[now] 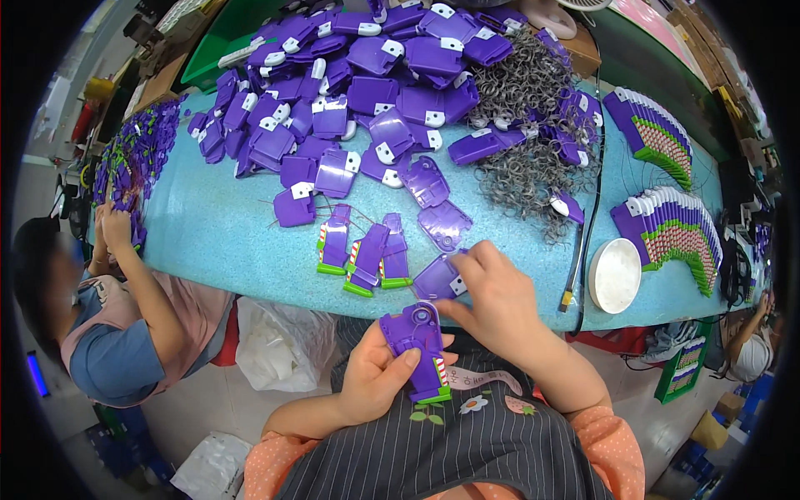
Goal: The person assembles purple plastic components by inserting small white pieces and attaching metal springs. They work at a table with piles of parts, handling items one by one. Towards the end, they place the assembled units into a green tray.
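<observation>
My left hand grips a purple plastic toy leg with a green foot and a red-and-white striped band. Its hollow inside faces up, and a round fitting shows near the top end. Close by that end, my right hand has thumb and forefinger bent toward each other; whatever they hold is too small to make out. Just beyond my fingers lies a purple shell half. Farther left rest several striped purple legs with green feet, some with thin wires.
Purple shells heap across the far table beside a tangle of grey coiled wires. To the right are a white bowl, a brush and fanned rows of legs. A co-worker sits at the left.
</observation>
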`<act>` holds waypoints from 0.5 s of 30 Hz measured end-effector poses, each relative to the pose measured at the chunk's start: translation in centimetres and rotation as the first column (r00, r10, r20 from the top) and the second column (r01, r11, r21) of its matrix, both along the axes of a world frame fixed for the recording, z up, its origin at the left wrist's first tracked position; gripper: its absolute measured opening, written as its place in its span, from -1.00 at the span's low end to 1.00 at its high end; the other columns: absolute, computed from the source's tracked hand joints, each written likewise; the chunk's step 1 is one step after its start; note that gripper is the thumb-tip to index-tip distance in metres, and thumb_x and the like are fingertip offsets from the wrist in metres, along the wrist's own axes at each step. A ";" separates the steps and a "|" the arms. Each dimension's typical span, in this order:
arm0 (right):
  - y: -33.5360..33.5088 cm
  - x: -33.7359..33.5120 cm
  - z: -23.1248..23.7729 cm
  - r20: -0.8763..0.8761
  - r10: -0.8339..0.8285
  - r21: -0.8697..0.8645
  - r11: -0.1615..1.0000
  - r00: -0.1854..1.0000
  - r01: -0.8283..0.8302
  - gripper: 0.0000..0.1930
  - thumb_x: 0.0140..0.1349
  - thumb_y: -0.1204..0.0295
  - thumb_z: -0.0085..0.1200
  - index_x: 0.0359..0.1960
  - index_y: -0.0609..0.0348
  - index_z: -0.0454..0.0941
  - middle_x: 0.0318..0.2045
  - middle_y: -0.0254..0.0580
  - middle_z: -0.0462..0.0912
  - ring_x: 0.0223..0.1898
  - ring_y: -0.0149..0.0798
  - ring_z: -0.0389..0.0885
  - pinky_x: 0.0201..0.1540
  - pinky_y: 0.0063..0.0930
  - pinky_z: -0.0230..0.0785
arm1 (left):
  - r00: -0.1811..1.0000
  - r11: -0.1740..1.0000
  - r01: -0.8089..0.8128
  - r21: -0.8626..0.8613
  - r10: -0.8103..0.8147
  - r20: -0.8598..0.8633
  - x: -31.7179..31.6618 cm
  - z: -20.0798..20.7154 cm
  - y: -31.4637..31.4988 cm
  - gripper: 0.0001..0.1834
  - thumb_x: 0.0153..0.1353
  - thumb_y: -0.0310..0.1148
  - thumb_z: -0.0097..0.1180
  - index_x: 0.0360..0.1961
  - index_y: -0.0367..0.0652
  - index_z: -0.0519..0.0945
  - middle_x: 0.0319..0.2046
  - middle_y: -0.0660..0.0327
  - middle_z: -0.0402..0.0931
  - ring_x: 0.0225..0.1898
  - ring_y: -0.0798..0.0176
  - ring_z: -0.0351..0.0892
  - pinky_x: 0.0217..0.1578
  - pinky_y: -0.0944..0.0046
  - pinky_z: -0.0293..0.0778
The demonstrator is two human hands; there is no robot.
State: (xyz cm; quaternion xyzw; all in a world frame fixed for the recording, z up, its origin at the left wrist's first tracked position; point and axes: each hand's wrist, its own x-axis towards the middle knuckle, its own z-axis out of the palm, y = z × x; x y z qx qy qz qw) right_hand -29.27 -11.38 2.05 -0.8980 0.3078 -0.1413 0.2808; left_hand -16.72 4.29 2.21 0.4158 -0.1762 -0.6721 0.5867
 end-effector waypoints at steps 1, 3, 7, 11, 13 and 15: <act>0.3 0.5 -0.5 -0.056 -0.063 -0.044 0.997 0.996 0.061 -0.59 -0.15 0.29 0.34 -0.34 0.23 0.42 -0.36 -0.12 0.39 -0.31 -0.10 0.50 -0.45 -0.30 0.40 | 1.000 1.000 -0.005 -0.006 0.005 -0.008 -0.1 0.0 -0.1 -0.57 0.34 -0.50 -0.23 0.20 -0.29 0.05 0.08 -0.15 0.34 0.04 -0.01 0.47 0.04 0.08 0.43; 0.9 0.9 -1.4 -0.113 -0.130 -0.084 0.989 0.985 0.121 -0.58 -0.17 0.28 0.34 -0.42 0.24 0.36 -0.39 -0.10 0.36 -0.27 -0.08 0.46 -0.45 -0.28 0.40 | 0.999 1.000 -0.018 -0.022 0.017 -0.027 -0.3 0.0 -0.4 -0.56 0.34 -0.51 -0.22 0.20 -0.28 0.05 0.07 -0.15 0.35 0.05 0.00 0.47 0.04 0.09 0.43; 0.3 0.0 -2.0 0.007 -0.191 -0.009 0.982 0.982 0.191 -0.65 -0.07 0.37 0.29 -0.37 0.23 0.35 -0.42 -0.08 0.41 -0.39 -0.08 0.50 -0.48 -0.31 0.38 | 0.997 0.997 0.061 0.048 -0.059 -0.040 -0.3 -0.3 -1.2 -0.55 0.32 -0.51 -0.20 0.21 -0.23 0.05 0.03 -0.17 0.38 -0.01 -0.08 0.51 0.02 0.01 0.46; -0.5 -4.1 -0.5 0.185 -0.403 0.420 0.857 0.896 0.299 -0.78 0.08 0.55 0.17 -0.28 0.23 0.38 -0.44 -0.14 0.49 -0.52 -0.25 0.51 -0.48 -0.50 0.34 | 0.986 0.989 0.134 0.063 -0.126 -0.113 0.1 -1.0 -1.7 -0.51 0.28 -0.60 -0.18 0.22 -0.22 0.06 0.05 -0.13 0.37 0.02 -0.04 0.49 0.03 0.05 0.45; 0.4 -5.9 0.5 0.275 -0.409 0.614 0.771 0.870 0.169 -0.76 0.09 0.57 0.16 -0.22 0.25 0.40 -0.33 -0.15 0.49 -0.49 -0.38 0.50 -0.48 -0.59 0.33 | 0.976 0.983 0.176 0.055 -0.167 -0.141 0.0 -1.3 -2.0 -0.49 0.25 -0.65 -0.18 0.22 -0.23 0.06 0.06 -0.07 0.36 0.03 0.04 0.48 0.03 0.12 0.44; 1.2 -6.5 1.3 0.391 -0.307 0.656 0.754 0.868 -0.030 -0.74 0.09 0.57 0.16 -0.17 0.26 0.43 -0.22 -0.13 0.48 -0.46 -0.45 0.49 -0.49 -0.65 0.32 | 0.964 0.975 0.219 0.040 -0.210 -0.161 -0.4 -1.6 -2.4 -0.47 0.22 -0.69 -0.19 0.22 -0.25 0.06 0.05 0.02 0.35 0.03 0.16 0.47 0.00 0.21 0.43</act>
